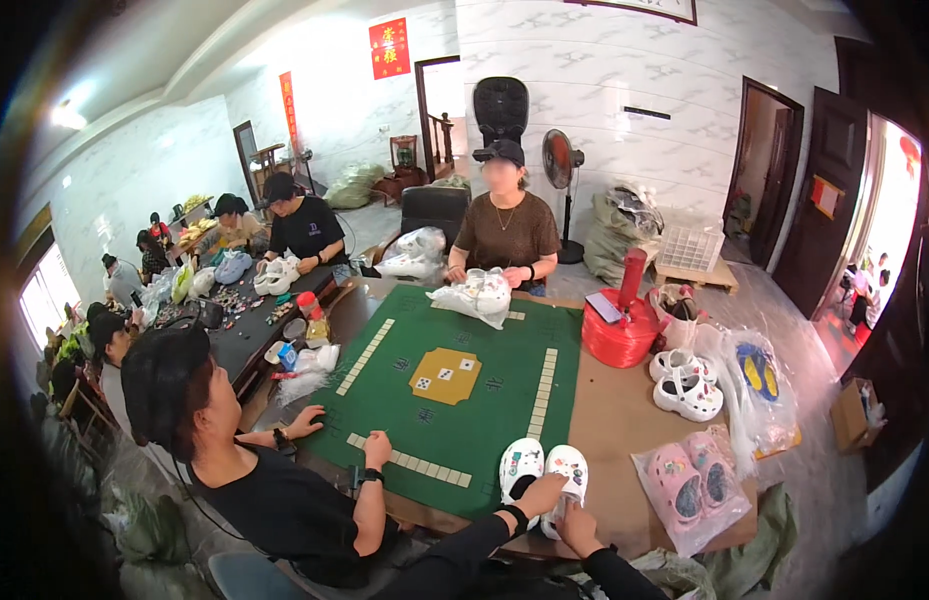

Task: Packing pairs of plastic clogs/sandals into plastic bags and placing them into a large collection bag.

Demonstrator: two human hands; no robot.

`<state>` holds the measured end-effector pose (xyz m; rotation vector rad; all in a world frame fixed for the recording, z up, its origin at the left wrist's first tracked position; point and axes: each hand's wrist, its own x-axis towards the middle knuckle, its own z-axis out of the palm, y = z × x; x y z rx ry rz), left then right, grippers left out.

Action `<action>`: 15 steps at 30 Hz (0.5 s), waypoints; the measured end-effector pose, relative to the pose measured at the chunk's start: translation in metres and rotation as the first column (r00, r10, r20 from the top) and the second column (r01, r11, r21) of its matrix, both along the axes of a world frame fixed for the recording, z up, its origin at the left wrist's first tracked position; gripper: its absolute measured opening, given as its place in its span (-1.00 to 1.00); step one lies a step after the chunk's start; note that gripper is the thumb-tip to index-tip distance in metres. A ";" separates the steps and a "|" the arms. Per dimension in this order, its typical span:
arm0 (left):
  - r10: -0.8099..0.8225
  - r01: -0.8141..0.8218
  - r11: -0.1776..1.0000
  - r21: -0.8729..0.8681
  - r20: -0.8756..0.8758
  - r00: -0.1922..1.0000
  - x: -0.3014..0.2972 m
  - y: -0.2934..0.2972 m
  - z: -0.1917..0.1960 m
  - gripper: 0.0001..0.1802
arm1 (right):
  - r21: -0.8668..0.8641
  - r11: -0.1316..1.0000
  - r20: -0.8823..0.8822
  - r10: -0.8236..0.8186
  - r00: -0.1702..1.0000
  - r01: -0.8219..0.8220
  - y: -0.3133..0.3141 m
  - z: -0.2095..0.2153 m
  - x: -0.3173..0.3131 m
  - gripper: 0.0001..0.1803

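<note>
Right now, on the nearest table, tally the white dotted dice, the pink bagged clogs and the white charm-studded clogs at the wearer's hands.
White dotted cube dice: 3
Pink clogs in clear plastic: 2
White charm-studded clogs, nearest pair: 2
Total: 7

1. Left arm: long black sleeve (452,556), dark cloth, reaching almost to the wrist.
2. Left wrist: dark band (515,517) just beyond the cuff; fine detail too small to read.
3. Left hand (540,495): bare.
4. Right arm: matching black sleeve (620,576).
5. Right hand (580,530): bare.
</note>
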<state>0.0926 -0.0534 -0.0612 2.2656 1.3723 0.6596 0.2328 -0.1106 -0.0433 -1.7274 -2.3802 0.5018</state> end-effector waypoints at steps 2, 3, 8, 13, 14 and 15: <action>-0.008 0.010 0.999 0.049 -0.029 1.000 0.001 0.004 -0.004 -0.57 | -0.037 0.999 -0.030 -0.034 0.999 0.033 0.006 -0.005 -0.001 -0.34; 0.004 -0.004 1.000 -0.012 0.002 1.000 0.004 0.004 0.004 -0.56 | -0.036 0.999 -0.030 -0.035 0.999 0.034 0.010 -0.011 0.002 -0.34; -0.063 0.062 0.998 -0.021 -0.033 0.997 0.000 0.006 0.014 -0.59 | -0.439 0.873 -0.406 0.018 0.914 -0.212 0.018 -0.026 0.029 -0.20; -0.086 0.092 0.995 0.032 -0.150 0.985 0.006 0.007 0.015 -0.66 | -0.622 0.694 -0.741 -0.370 0.561 -0.364 0.022 -0.057 0.062 -0.18; -0.088 0.094 0.995 0.035 -0.148 0.985 0.007 0.007 0.015 -0.66 | -0.632 0.690 -0.750 -0.430 0.503 -0.353 0.024 -0.063 0.065 -0.19; -0.071 0.082 0.995 0.059 -0.166 0.984 0.009 0.006 0.015 -0.68 | -0.631 0.691 -0.750 -0.428 0.504 -0.352 0.025 -0.063 0.062 -0.19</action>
